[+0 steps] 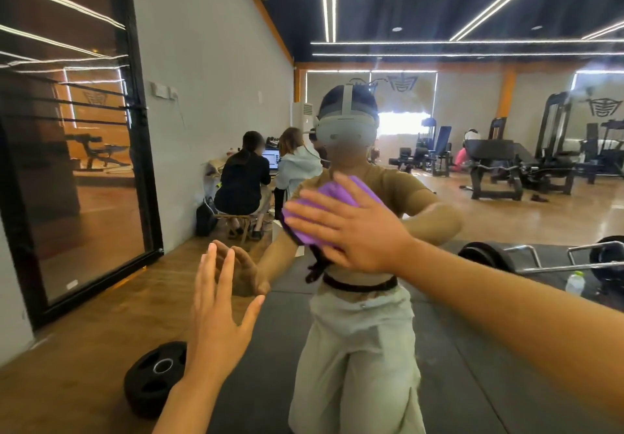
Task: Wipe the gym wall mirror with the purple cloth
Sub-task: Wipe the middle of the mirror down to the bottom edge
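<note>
The gym wall mirror (pixel 489 150) fills most of the view and reflects me and the room behind. My right hand (pixel 351 224) presses the purple cloth (pixel 324 197) flat against the glass at chest height, fingers straight and spread. The cloth shows above and left of the fingers; the palm hides the rest. My left hand (pixel 216 308) is lower and to the left, fingers straight, with its fingertips touching the mirror and meeting their own reflection.
A black weight plate (pixel 152 376) shows at lower left. In the reflection are two seated people (pixel 260 177) at a laptop, a barbell (pixel 540 258), a bottle (pixel 575 281) and gym machines (pixel 513 167). A dark framed glass panel (pixel 71 150) stands at left.
</note>
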